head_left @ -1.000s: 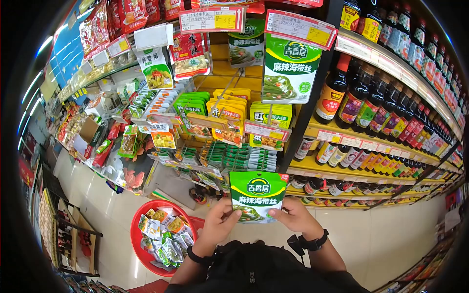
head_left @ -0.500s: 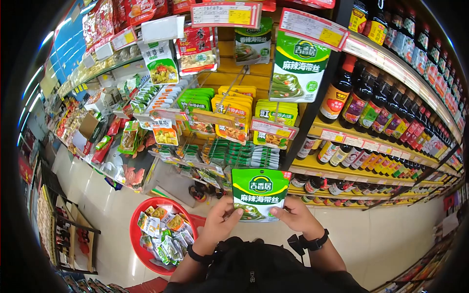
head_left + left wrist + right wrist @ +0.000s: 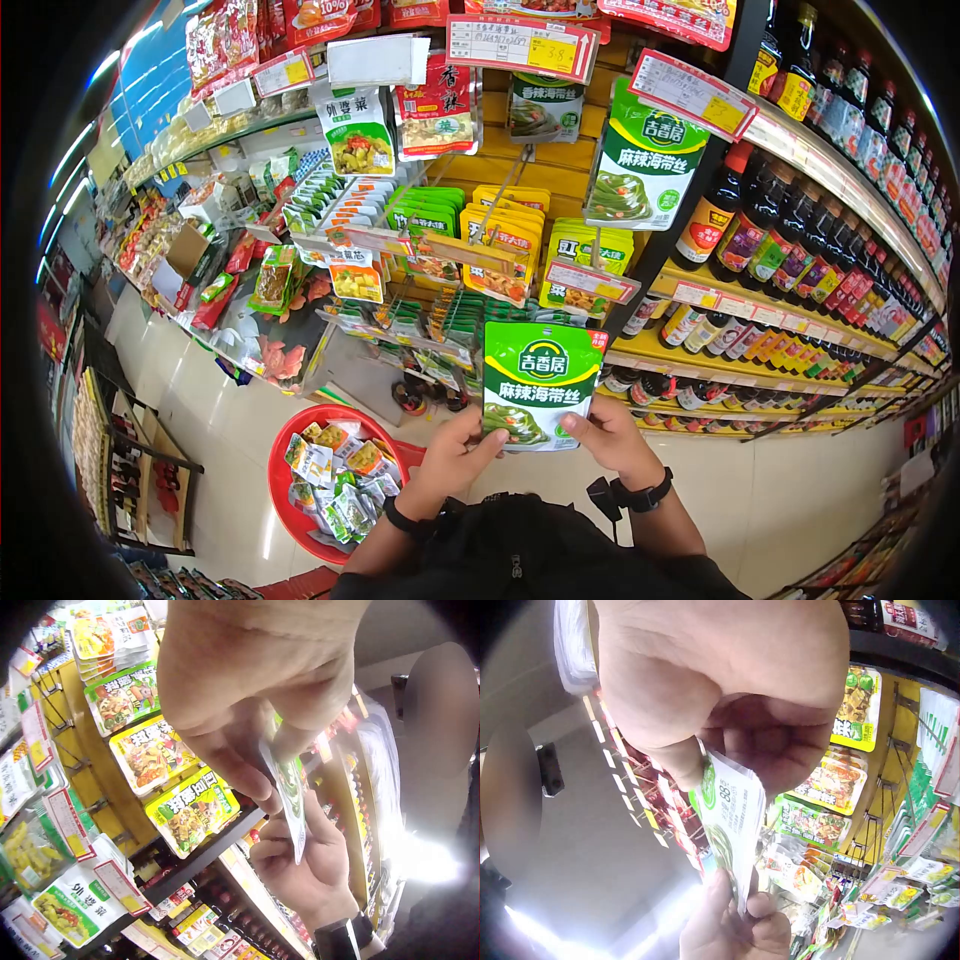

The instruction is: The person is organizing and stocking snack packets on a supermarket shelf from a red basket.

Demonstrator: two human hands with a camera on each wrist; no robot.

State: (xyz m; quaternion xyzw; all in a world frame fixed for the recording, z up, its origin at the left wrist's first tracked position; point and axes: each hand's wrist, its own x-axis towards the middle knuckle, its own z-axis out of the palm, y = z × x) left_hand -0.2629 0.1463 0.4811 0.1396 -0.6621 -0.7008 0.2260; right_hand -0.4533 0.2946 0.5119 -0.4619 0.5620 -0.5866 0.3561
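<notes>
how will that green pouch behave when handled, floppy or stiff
Probably light: the pouch stands upright, pinched only at its bottom corners by left grip and right grip. Likely bendy, being thin edge-on. Glossy film may slip.

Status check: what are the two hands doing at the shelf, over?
Left hand and right hand each pinch a lower corner of the green packet. Packet upright, label toward the person. Red basket on floor, out of the way.

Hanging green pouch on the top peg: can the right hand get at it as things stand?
Probably yes, once freed: the right hand pinches the held pouch with the left hand, but nothing stands between it and the hanging pouch above.
</notes>
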